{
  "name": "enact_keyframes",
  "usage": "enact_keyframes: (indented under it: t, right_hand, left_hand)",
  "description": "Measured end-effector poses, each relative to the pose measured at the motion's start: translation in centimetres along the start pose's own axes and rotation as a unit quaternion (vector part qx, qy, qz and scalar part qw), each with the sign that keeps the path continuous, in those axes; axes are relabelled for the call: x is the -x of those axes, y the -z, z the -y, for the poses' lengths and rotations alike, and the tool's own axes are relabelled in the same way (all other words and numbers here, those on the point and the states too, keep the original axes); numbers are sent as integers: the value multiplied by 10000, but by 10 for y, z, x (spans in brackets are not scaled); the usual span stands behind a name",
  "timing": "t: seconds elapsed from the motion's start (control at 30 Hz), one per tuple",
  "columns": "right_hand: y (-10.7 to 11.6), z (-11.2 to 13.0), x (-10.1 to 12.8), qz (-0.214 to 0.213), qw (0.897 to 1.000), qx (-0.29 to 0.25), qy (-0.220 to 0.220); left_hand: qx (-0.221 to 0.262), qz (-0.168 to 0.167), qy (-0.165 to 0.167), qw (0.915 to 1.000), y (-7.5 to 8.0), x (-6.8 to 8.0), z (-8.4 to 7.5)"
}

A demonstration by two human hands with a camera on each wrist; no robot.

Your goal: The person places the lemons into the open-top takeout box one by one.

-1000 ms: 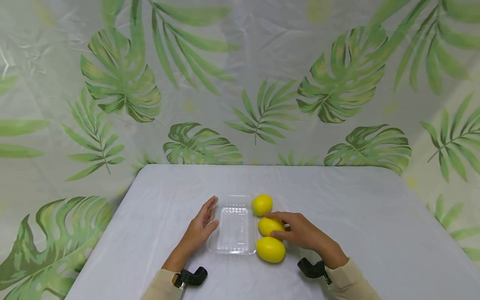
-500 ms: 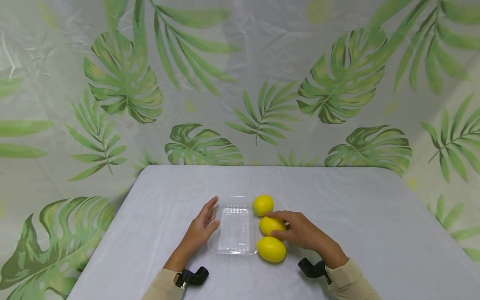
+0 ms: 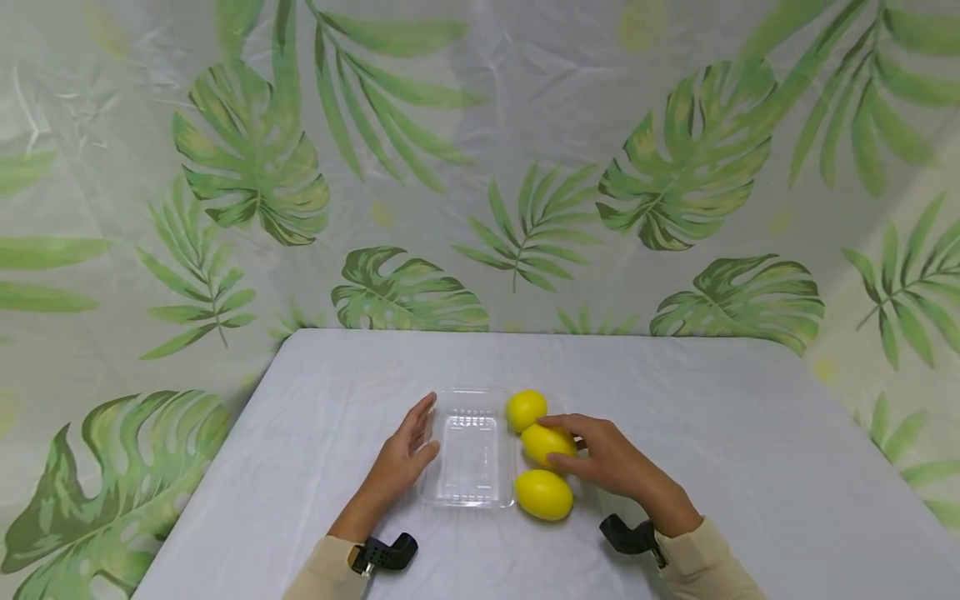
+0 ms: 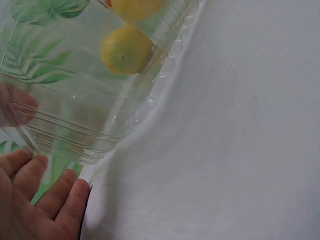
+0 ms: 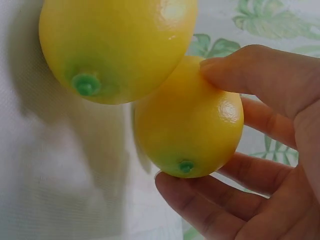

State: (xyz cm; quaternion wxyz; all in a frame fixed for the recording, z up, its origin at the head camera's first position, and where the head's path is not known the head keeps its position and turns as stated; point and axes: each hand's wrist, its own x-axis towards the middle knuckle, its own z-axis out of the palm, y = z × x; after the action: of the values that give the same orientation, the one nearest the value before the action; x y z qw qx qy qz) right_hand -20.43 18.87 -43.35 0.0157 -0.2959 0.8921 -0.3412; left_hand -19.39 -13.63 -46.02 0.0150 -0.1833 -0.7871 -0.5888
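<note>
My right hand (image 3: 603,454) grips the middle yellow lemon (image 3: 549,446) between thumb and fingers. In the right wrist view its green tip shows, with the thumb on one side and fingertips (image 5: 170,187) on the other. A second lemon (image 3: 543,495) lies nearer me, and a third lemon (image 3: 527,411) farther back. Left of them stands a clear plastic container (image 3: 468,503) with nothing inside. My left hand (image 3: 401,458) rests at its left side, fingers fairly straight, thumb over the edge. Through its clear wall the left wrist view shows the thumb and two lemons.
A white cloth covers the table (image 3: 720,417), whose back edge meets a leaf-patterned sheet (image 3: 525,167). Black wrist cameras sit on both wrists, the left camera (image 3: 386,552) near the container's front and the right camera (image 3: 628,533) beyond the front lemon.
My right hand has shifted slightly back and right with the middle lemon, opening a gap to the front lemon. The left hand and container stay in place.
</note>
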Motion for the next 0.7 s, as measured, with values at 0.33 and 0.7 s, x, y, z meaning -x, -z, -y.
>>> enact_keyframes:
  t: [0.33,0.7]
  right_hand:
    - [8,4,0,-254,9993,18,265]
    - [11,13,-5,-343,9980,24,537]
  left_hand:
    - [4,-119,-92,9999,-4,-2,30]
    - [-173,-220,-305,9991,-4,-6,45]
